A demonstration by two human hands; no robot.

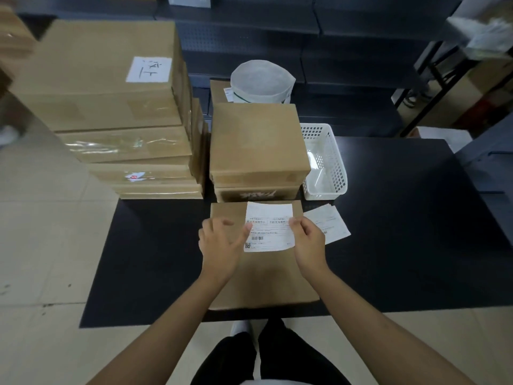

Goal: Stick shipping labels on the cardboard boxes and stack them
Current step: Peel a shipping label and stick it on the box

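A white perforated basket [324, 162] stands on the black worktop [402, 232] near its far edge. A white fabric-wrapped roll [262, 81] stands beyond it. Dark shelving [277, 37] lines the back. Pale floor tiles [41, 232] lie left.

Dim, even indoor light, soft shadows, wide-angle bending at the edges (corners smeared by blur).

Black table [388, 232], pale tiled floor [41, 245], dark shelving [277, 37]

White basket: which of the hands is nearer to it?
Right. The right hand pinches the label's right edge, below the white basket; the left hand is at the label's left edge, farther away.
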